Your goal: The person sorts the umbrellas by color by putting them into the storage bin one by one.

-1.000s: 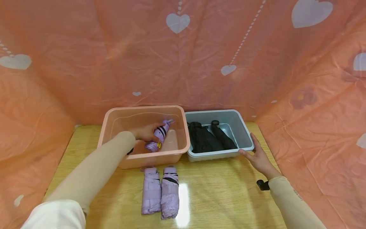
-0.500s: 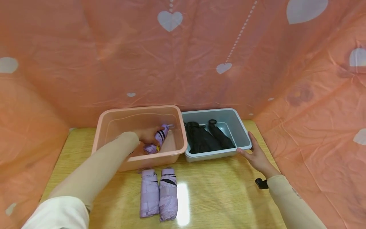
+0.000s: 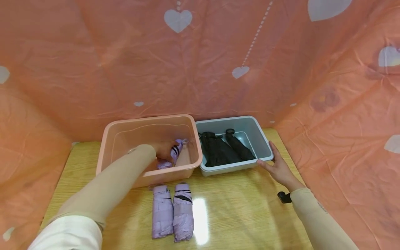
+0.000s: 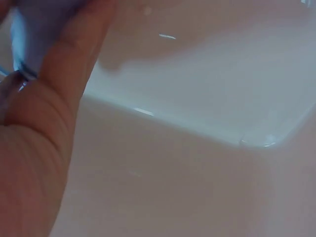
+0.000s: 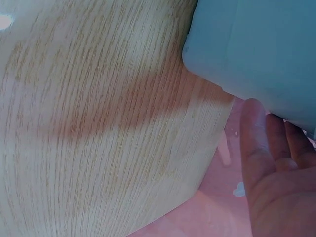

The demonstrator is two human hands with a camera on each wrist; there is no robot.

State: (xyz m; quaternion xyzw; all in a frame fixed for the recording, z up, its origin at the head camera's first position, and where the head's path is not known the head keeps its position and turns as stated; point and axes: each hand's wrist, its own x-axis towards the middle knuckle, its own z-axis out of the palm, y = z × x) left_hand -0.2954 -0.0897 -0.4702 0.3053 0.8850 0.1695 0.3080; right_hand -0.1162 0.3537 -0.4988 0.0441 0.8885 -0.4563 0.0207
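Note:
My left hand (image 3: 164,150) reaches down inside the peach plastic bin (image 3: 184,169) and grips a folded lavender umbrella (image 3: 176,149) with black stripes. In the left wrist view, the thumb lies along the blurred lavender fabric (image 4: 42,29), close over the bin floor. My right hand (image 3: 281,170) holds the front right corner of the grey plastic bin (image 3: 234,169), thumb at the front and fingers along the side. Two more folded lavender umbrellas (image 3: 162,211) lie side by side on the table in front of the peach bin.
Several black folded umbrellas (image 3: 218,149) lie in the grey bin, which stands against the peach bin. Both rest on a wood-grain table (image 3: 237,211). An orange curtain (image 3: 212,86) with white hearts hangs behind and at the sides.
The left hand has lowered slightly with the lavender umbrella, deeper into the peach bin. The head view has shifted a little; the right hand stays at the grey bin's corner.

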